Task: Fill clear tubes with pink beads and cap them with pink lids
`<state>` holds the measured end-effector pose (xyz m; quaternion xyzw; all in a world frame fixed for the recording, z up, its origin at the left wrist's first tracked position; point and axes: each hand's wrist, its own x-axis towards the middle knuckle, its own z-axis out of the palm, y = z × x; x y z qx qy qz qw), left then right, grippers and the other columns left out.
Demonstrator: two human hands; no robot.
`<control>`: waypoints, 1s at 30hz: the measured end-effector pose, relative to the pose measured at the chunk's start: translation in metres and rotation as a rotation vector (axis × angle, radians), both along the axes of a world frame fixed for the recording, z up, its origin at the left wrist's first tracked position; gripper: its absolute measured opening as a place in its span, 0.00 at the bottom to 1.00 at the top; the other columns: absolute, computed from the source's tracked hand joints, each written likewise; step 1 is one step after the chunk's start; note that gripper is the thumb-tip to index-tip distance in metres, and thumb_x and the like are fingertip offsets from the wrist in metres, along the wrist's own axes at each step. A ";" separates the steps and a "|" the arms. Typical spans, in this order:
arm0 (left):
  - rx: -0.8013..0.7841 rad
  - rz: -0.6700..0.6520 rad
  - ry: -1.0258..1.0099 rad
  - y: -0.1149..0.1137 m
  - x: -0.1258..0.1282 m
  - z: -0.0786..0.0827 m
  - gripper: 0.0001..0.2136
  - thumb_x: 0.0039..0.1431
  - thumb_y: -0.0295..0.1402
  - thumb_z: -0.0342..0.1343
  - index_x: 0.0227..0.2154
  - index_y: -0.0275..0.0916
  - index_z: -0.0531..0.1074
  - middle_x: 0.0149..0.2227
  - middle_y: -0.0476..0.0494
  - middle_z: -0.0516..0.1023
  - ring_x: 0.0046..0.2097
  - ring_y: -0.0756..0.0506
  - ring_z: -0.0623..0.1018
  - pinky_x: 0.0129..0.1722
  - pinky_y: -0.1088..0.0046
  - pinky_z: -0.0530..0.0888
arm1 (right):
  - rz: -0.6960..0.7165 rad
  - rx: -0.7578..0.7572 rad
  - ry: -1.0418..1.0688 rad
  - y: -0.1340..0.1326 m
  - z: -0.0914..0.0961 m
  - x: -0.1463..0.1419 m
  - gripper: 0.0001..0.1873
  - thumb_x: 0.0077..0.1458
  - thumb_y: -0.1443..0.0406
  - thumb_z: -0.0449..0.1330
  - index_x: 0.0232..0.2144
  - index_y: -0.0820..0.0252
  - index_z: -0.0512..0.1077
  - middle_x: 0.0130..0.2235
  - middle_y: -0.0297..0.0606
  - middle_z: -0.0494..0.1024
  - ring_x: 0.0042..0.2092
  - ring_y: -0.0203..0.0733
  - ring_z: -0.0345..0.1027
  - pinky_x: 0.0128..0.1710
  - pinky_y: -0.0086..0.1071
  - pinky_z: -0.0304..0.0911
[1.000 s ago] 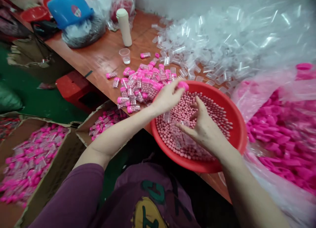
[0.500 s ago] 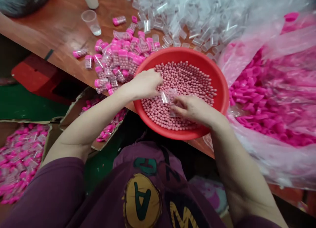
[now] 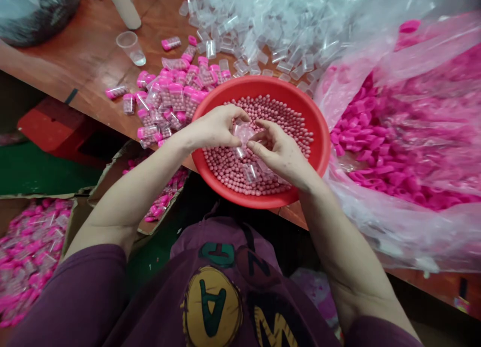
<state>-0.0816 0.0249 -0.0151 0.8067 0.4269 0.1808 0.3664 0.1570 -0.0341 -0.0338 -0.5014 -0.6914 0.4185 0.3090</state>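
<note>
A red basin (image 3: 323, 156) full of small pink beads (image 3: 270, 111) sits before me. Over the beads, my left hand (image 3: 218, 127) grips a small clear plastic container (image 3: 244, 131) between thumb and fingers. Close on its right side is my right hand (image 3: 281, 149), thumb and fingers spread apart; whether its thumb touches the container I cannot tell. More clear containers (image 3: 251, 173) lie on the beads below the right hand.
Filled containers with pink caps (image 3: 176, 96) are heaped left of the basin. Behind it lie loose clear containers (image 3: 263, 31). A bag of pink caps (image 3: 364, 136) stands at right. A plastic cup (image 3: 131, 48) is at back left. Boxes (image 3: 80, 211) of capped containers sit lower left.
Both hands have come together higher over the beads, and a clear container now shows in the left hand. The right hand has lifted from the containers lying on the beads. The view has shifted slightly.
</note>
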 end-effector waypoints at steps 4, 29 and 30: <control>-0.012 0.087 -0.210 -0.013 0.028 -0.004 0.37 0.54 0.24 0.67 0.70 0.37 0.76 0.61 0.36 0.85 0.42 0.47 0.83 0.46 0.69 0.80 | -0.133 -0.078 0.255 0.008 -0.012 0.002 0.24 0.64 0.52 0.72 0.57 0.50 0.73 0.40 0.32 0.82 0.38 0.46 0.82 0.42 0.43 0.81; 0.045 0.162 -0.256 -0.009 0.073 0.021 0.24 0.74 0.37 0.67 0.69 0.47 0.76 0.66 0.39 0.79 0.65 0.35 0.83 0.60 0.59 0.81 | -0.284 -0.205 0.417 0.020 -0.004 0.021 0.33 0.69 0.31 0.64 0.47 0.51 0.79 0.39 0.40 0.85 0.39 0.47 0.81 0.40 0.42 0.79; 0.083 0.163 -0.223 -0.005 0.073 0.025 0.22 0.75 0.38 0.67 0.68 0.46 0.76 0.67 0.38 0.78 0.67 0.34 0.82 0.60 0.59 0.80 | -0.272 -0.176 0.331 0.019 -0.003 0.022 0.32 0.73 0.32 0.61 0.49 0.52 0.80 0.42 0.42 0.86 0.41 0.49 0.82 0.43 0.44 0.80</control>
